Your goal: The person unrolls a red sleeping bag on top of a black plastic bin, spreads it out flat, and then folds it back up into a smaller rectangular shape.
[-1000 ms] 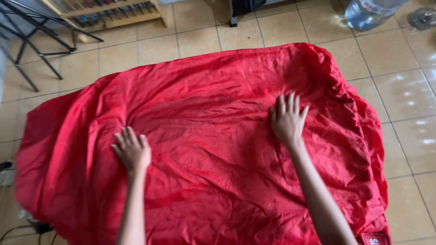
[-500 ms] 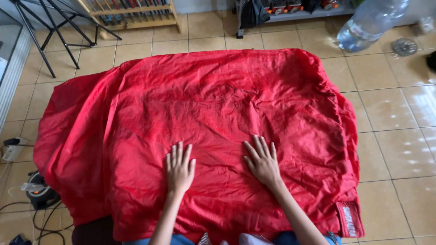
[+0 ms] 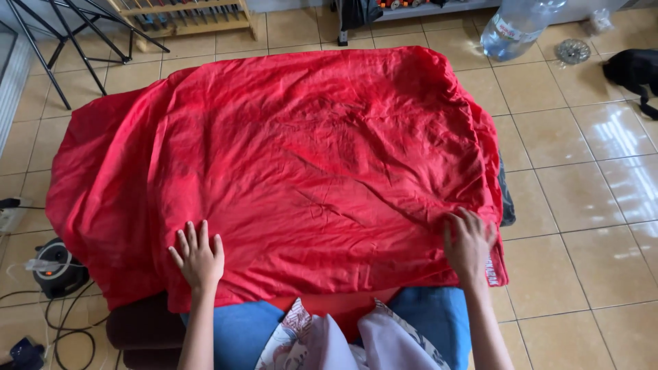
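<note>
Field note: I saw the red cloth [image 3: 301, 164] spread over a low surface, filling the middle of the frame, edges draping to the tiled floor [image 3: 582, 205]. Left hand [image 3: 197, 255] lay flat at lower left, fingers spread, palm down on the cloth. Right hand [image 3: 469, 243] pressed at the lower right corner, fingers loosely fanned, pinching nothing. Most of the cloth lay flat; creases remained across the centre. A water bottle [image 3: 517, 26] stood upper right.
</note>
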